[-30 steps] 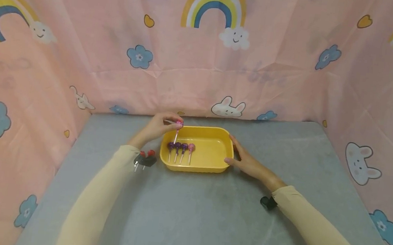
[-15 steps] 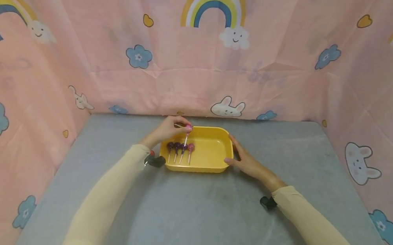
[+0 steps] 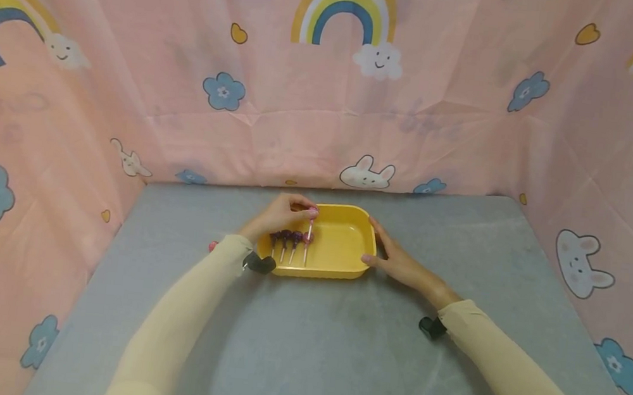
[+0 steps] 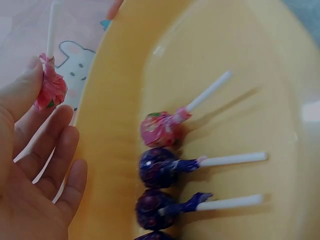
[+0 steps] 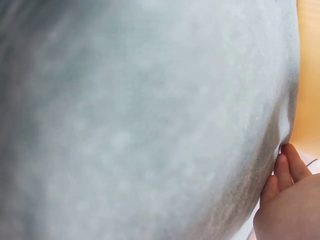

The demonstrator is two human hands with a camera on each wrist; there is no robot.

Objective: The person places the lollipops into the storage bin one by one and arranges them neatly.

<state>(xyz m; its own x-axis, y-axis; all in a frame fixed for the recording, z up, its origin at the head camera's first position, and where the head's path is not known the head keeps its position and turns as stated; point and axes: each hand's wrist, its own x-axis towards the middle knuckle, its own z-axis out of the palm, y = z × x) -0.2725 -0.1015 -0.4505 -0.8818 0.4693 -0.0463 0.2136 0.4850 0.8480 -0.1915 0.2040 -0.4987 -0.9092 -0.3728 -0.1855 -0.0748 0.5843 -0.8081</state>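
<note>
My left hand (image 3: 280,213) is over the left part of a yellow tray (image 3: 338,273), pinching a pink-wrapped lollipop (image 4: 51,90) by its head between thumb and forefinger. In the head view its white stick points down into the tray; the other fingers are loosely bent. Below it a row of lollipops lies in the tray: three purple ones (image 3: 285,236) at the left and a pink one (image 4: 161,129) at the right end, sticks toward me. My right hand (image 3: 401,264) holds the tray's right end, thumb at the rim and fingers (image 5: 296,165) along the outer wall.
A small red thing (image 3: 212,246) on the grey table (image 3: 313,350) shows beside the left sleeve, mostly hidden by it. Black wrist cameras (image 3: 260,263) hang under both sleeves. A pink patterned curtain (image 3: 301,120) stands behind the table and on both sides.
My left hand has moved right across the tray with the lollipop and slightly toward me, from the left rim to above the pink lollipop in the row. The right hand and tray stay put.
</note>
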